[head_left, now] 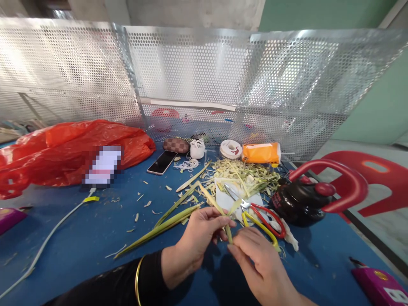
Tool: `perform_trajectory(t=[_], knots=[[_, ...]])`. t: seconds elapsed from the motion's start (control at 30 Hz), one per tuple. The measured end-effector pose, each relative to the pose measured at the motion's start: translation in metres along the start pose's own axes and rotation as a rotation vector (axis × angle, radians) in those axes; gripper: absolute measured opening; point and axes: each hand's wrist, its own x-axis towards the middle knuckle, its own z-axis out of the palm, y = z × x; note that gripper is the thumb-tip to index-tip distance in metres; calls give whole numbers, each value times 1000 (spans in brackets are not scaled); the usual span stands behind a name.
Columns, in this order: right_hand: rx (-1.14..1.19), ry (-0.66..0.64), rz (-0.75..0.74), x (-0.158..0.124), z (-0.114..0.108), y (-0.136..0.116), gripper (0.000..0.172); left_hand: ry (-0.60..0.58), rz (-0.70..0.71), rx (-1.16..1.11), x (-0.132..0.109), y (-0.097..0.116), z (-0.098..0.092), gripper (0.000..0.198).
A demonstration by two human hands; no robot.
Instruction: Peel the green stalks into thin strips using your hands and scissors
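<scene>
My left hand (204, 231) pinches a pale green leaf strip (228, 231) between thumb and fingers. At the strip's lower end, the fingertips of my right hand (259, 259) are closed on it. Other ends of leaf stick out above my left hand. Just beyond my hands, scissors (244, 203) with red and yellow handles lie on a white sheet (225, 202), blades pointing away. Long green leaves (162, 225) rest on the table to the left of my left hand. Behind the scissors is a heap of shredded leaf trimmings (245, 174).
A black kettle (296, 202) with a red handle stands at right. On the blue table (95, 238) are a ball of white string (197, 148), a dark phone (162, 162), a white spool (230, 149), an orange packet (261, 152) and a red plastic bag (70, 148). A perforated metal screen (191, 68) stands behind.
</scene>
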Motion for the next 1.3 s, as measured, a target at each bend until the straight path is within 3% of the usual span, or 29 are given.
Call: perform_trajectory(t=[0.2,0.4,0.57,0.73,0.93,1.1,1.3], knots=[[512,147,590,5,-11,12,39,-45,-102,-62,0,9,2,26],[868,165,810,10,-6,14,35,-105,-142,3,-5,6,4,29],[972,251,793,9,-3,15,28,-149,-150,151,-9,4,4,23],[857,327,724,8,-4,22,26,-116,-184,146,-6,0,6,17],[629,161,688,14,-19,26,35,-47,-50,87,-4,5,4,20],[571,-170,461,11,-20,10,25,-8,-7,-65,-5,17,1,27],[428,-181,495,4,-13,8,30,-49,-12,-165,-7,27,2,20]])
